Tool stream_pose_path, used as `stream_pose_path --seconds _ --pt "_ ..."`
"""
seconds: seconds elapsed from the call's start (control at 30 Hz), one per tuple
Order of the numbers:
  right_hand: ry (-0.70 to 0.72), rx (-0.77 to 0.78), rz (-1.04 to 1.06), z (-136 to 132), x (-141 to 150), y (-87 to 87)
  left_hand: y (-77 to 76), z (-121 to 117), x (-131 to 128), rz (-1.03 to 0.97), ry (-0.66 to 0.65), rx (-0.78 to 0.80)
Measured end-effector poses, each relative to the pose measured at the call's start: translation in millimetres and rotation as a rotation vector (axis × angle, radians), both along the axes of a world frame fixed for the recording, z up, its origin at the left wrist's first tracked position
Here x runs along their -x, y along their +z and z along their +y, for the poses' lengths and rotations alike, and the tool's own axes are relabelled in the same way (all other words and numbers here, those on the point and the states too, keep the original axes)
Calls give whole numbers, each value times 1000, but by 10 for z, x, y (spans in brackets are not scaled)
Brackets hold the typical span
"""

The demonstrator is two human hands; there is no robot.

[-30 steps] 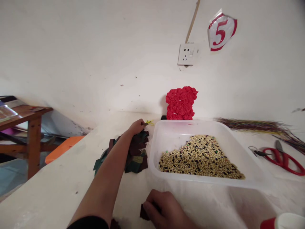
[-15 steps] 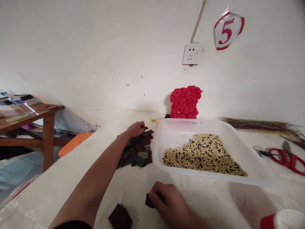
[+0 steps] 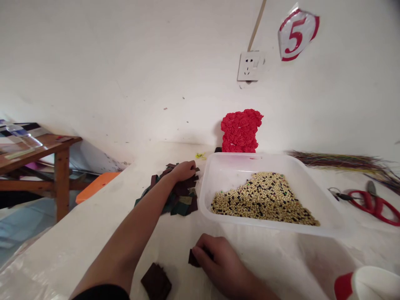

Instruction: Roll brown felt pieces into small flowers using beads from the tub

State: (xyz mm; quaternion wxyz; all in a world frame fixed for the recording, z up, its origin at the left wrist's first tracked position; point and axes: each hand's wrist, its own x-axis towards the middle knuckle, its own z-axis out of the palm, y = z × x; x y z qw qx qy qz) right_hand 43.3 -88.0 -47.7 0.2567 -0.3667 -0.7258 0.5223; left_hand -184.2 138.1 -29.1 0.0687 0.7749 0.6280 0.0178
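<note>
My left hand reaches over a loose pile of dark brown and dark green flat pieces, fingers curled down on its upper right part. Its fingertips are hidden, so what they grip cannot be made out. Closer to me, my right hand is closed with a dark brown flat piece pinched between thumb and fingers. To the left of it lies a small stack of similar dark brown pieces on the white table. Whether the pieces are cloth or paper is unclear.
A white plastic tray of cream and dark beads stands right of the pile. Behind it is a red rose-covered figure. Thin wires, red-handled scissors and a red-and-white container are at the right.
My left hand has shifted slightly right across the pile, uncovering more pieces at its left. My right hand keeps its pinch on the brown piece. The view has shifted slightly.
</note>
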Motion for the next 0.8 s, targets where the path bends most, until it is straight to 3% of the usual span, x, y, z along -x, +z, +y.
stream_pose_path --seconds 0.27,0.47,0.6,0.8 --pt "-3 -28 -38 9 2 -35 139 -144 259 14 34 73" --pt "10 -20 -11 6 2 0 201 -42 359 -45 141 -47" --pt "8 0 -3 -3 1 22 146 129 364 -77 203 -64" --pt "4 18 -16 1 3 18 -19 292 180 -87 156 -27"
